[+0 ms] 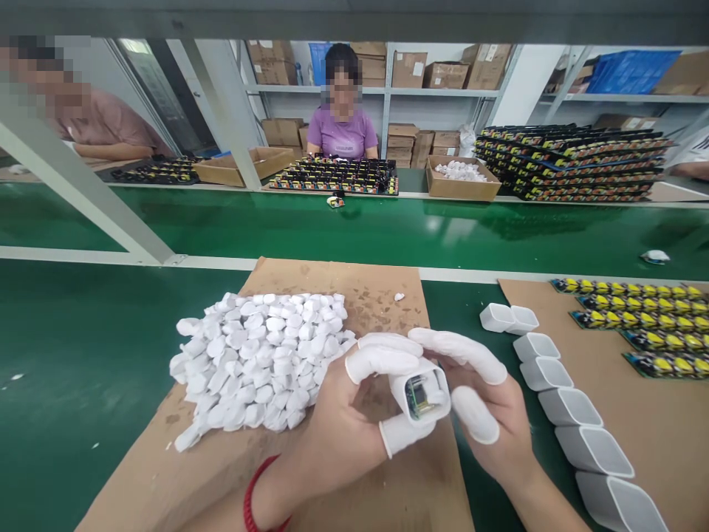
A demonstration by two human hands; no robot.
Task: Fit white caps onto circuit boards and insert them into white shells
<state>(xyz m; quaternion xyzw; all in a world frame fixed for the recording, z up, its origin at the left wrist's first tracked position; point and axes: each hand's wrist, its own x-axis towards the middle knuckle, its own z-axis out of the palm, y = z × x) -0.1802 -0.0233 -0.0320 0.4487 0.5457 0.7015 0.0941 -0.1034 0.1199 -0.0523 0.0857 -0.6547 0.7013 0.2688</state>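
My left hand [354,414], with white finger covers and a red band at the wrist, holds a white plastic housing [442,414] between fingers and thumb. The housing's open end faces me and shows a green circuit board [415,396] inside. My right hand [490,399], also in finger covers, is at the housing's right side, its fingers apart and the index finger reaching over behind the housing. Whether that finger touches it is unclear. A large pile of small white wrapped pieces [260,362] lies on brown cardboard [382,284] to the left of my hands.
White empty housings [592,451] form a row at the right. Strips of yellow-and-black circuit boards [665,321] lie beyond them. Across the green belt [388,233], a person in purple [342,133] sits behind board trays [337,176]. A metal frame post [83,185] slants at the left.
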